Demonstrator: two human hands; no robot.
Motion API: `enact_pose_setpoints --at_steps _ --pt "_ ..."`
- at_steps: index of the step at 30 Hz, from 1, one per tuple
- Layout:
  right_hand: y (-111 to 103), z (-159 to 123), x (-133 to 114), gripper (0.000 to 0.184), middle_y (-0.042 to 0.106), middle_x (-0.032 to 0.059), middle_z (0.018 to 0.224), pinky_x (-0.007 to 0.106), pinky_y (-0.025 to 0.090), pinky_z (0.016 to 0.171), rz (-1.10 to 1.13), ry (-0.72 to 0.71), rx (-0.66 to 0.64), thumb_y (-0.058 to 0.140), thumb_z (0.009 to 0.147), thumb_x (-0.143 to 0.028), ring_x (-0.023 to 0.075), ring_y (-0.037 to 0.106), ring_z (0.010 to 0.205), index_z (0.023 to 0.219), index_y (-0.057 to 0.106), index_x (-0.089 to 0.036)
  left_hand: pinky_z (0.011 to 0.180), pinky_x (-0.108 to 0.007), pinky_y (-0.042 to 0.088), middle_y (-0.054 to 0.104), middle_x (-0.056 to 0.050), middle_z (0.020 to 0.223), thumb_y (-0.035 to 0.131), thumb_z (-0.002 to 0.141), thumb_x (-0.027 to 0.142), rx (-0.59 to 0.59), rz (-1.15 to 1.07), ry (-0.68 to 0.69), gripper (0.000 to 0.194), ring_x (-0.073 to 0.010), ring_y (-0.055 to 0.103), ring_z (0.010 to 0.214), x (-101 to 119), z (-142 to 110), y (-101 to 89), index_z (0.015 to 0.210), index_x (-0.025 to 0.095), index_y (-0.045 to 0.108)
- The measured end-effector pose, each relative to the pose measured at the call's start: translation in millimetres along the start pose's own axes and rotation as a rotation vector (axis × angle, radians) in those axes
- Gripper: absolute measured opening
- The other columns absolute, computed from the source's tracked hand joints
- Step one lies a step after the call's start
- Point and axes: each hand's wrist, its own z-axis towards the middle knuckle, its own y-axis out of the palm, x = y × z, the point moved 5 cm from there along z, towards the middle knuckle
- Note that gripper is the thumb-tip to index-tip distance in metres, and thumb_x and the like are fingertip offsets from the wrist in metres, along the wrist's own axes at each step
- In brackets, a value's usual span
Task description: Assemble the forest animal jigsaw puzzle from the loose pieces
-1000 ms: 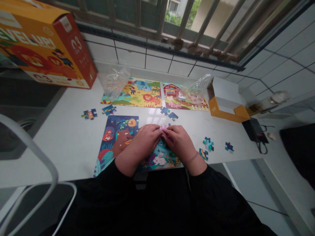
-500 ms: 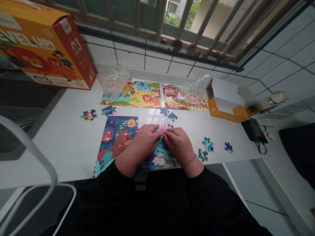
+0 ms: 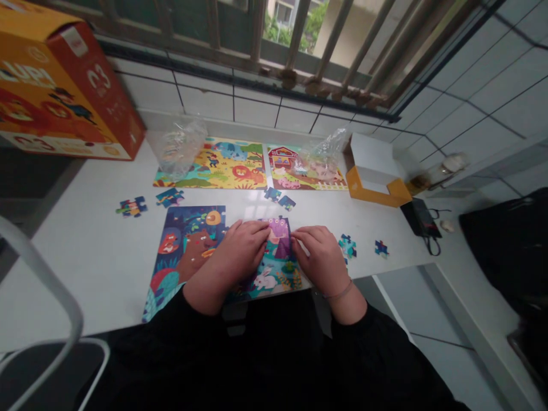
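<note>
A partly assembled jigsaw puzzle (image 3: 278,260) lies before me, with a purple creature at its top and a white rabbit below. My left hand (image 3: 245,246) lies over its left part, fingers stretched close together, fingertips beside the purple puzzle piece (image 3: 279,228). At that piece's right edge, my right hand (image 3: 320,255) has thumb and fingertips pinched together against the border. Left of the puzzle is a picture board (image 3: 190,240) with a bear, partly under my left forearm. Two loose pieces (image 3: 273,194) sit just above the puzzle.
More loose pieces (image 3: 347,246) lie to the right, another piece (image 3: 381,248) farther out, and others (image 3: 132,206) at the left. Behind are two picture boards (image 3: 242,171) under plastic bags (image 3: 184,151), an open yellow box (image 3: 377,191) and a large orange box (image 3: 103,97).
My right hand has moved right, away from my left hand, to the puzzle's right edge, uncovering the purple piece. The whole view has shifted, so the scene sits farther left.
</note>
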Motion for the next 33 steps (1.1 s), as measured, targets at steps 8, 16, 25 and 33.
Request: enact_pose_setpoints --at_steps 8,16,25,33 --pt "-45 -47 54 0.021 0.076 0.0153 0.112 0.047 0.056 0.097 -0.171 0.233 -0.079 0.06 0.108 -0.03 0.0316 0.07 0.104 0.116 0.075 -0.018 0.128 -0.067 0.041 0.069 -0.014 0.155 0.054 0.103 0.023 -0.005 -0.016 -0.009 0.042 -0.0347 0.064 0.142 -2 2 -0.1 0.139 0.022 0.074" --pt "-55 -83 76 0.048 0.074 0.0199 0.117 0.051 0.059 0.097 -0.285 0.432 -0.332 0.077 0.098 -0.046 0.0386 0.075 0.111 0.133 0.066 -0.014 0.126 -0.067 0.042 0.069 -0.016 0.153 0.052 0.101 0.024 0.005 -0.015 0.008 0.045 -0.036 0.065 0.141 -5 2 0.8 0.14 0.02 0.074" --pt "-42 -88 76 0.038 0.078 0.0105 0.106 0.04 0.06 0.084 -0.095 0.556 -0.255 0.076 0.092 -0.034 0.0291 0.077 0.095 0.127 0.066 -0.021 0.128 -0.066 0.041 0.068 -0.014 0.156 0.054 0.101 0.024 -0.024 -0.024 -0.014 0.045 -0.0353 0.064 0.142 -3 3 0.4 0.141 0.022 0.073" --pt "-35 -78 67 0.037 0.075 0.0085 0.108 0.041 0.059 0.085 0.008 0.532 -0.203 0.074 0.093 -0.03 0.0269 0.074 0.094 0.128 0.064 -0.022 0.13 -0.068 0.038 0.066 -0.016 0.157 0.052 0.102 0.023 -0.064 -0.014 -0.028 0.046 -0.035 0.062 0.144 -2 2 -1.1 0.144 0.018 0.071"
